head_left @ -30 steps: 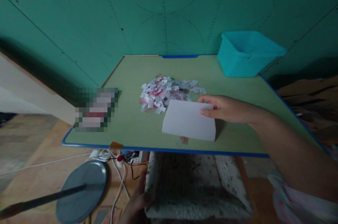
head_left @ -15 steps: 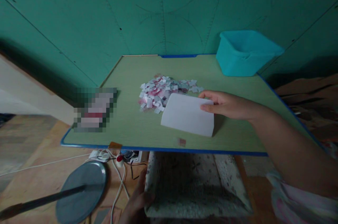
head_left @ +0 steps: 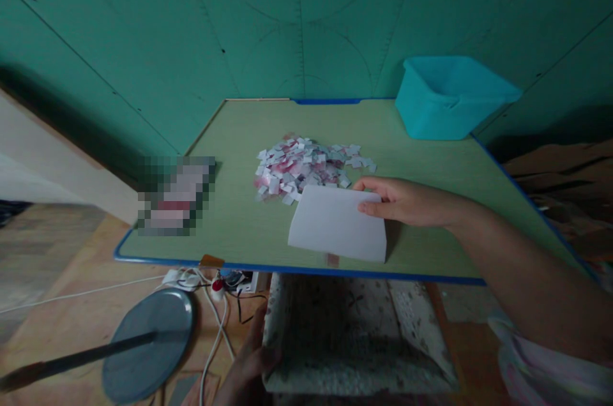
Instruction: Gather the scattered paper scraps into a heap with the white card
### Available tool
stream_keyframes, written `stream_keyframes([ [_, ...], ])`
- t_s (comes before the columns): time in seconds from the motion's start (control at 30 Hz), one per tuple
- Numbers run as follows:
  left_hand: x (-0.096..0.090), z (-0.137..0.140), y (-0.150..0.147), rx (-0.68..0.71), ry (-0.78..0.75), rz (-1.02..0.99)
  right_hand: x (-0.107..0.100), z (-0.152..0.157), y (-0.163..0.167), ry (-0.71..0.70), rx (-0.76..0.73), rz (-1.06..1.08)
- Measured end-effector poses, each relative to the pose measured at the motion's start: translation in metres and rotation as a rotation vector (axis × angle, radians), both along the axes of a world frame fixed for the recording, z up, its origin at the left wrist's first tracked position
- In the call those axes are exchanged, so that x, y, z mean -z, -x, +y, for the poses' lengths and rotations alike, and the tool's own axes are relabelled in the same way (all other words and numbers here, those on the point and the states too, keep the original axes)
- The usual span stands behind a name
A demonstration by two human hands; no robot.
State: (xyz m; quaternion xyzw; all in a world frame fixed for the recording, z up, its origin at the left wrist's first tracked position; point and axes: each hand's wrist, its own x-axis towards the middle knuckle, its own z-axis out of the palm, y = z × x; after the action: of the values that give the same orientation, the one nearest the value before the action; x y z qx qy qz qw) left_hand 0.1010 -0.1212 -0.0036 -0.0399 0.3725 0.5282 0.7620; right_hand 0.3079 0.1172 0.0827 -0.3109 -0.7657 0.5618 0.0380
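My right hand (head_left: pixel 397 202) pinches a white sheet of paper (head_left: pixel 338 224) by its upper right corner, thumb on top. The sheet lies low over the table, slightly bowed, between the front edge and a heap of small cut paper scraps (head_left: pixel 301 166) in white and pink. Below the table's edge, my left hand (head_left: pixel 246 361) grips the left side of a floral-patterned open box (head_left: pixel 354 329). Its fingertips are partly hidden behind the box's side. Part of a small reddish label (head_left: pixel 331 260) shows under the paper's lower edge.
A turquoise bin (head_left: pixel 453 99) stands at the back right of the blue-edged table (head_left: pixel 230 227). At the left lies a blurred-out phone-like item (head_left: pixel 179 195). On the floor are white cables (head_left: pixel 223 323) and a round grey base with a pole (head_left: pixel 148 342).
My right hand has drawn the paper a little toward the table's front edge, away from the scraps, and now partly covers the label. The left hand stays at the box.
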Motion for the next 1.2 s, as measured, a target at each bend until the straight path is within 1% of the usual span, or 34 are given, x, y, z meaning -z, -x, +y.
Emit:
stream_keyframes([
  [0.17, 0.007, -0.001, -0.001, -0.055, 0.053, 0.123, 0.000, -0.001, 0.001, 0.011, -0.024, -0.001],
  [0.27, 0.009, -0.001, -0.002, -0.089, 0.070, 0.122, 0.000, -0.002, 0.003, -0.035, -0.030, -0.008],
  [0.4, 0.006, 0.000, -0.003, -0.095, 0.089, 0.096, -0.001, -0.002, 0.003, -0.081, -0.039, -0.036],
  [0.5, 0.006, 0.000, -0.003, -0.094, 0.074, 0.104, -0.002, -0.002, 0.003, -0.072, -0.043, -0.042],
  [0.7, 0.018, -0.002, 0.000, -0.136, 0.145, 0.213, -0.002, -0.004, 0.003, -0.046, -0.053, -0.038],
  [0.8, 0.020, -0.001, 0.001, -0.134, 0.126, 0.169, -0.001, -0.006, 0.004, -0.061, -0.068, -0.030],
  [0.93, 0.016, 0.000, 0.000, -0.118, 0.136, 0.161, -0.002, -0.007, 0.004, -0.092, -0.068, -0.030],
  [1.07, 0.012, 0.000, -0.001, -0.149, 0.090, 0.119, -0.002, -0.007, 0.005, -0.080, -0.069, -0.024],
  [1.2, 0.010, -0.002, -0.001, -0.113, 0.117, 0.073, -0.002, -0.007, 0.005, -0.096, -0.068, -0.031],
])
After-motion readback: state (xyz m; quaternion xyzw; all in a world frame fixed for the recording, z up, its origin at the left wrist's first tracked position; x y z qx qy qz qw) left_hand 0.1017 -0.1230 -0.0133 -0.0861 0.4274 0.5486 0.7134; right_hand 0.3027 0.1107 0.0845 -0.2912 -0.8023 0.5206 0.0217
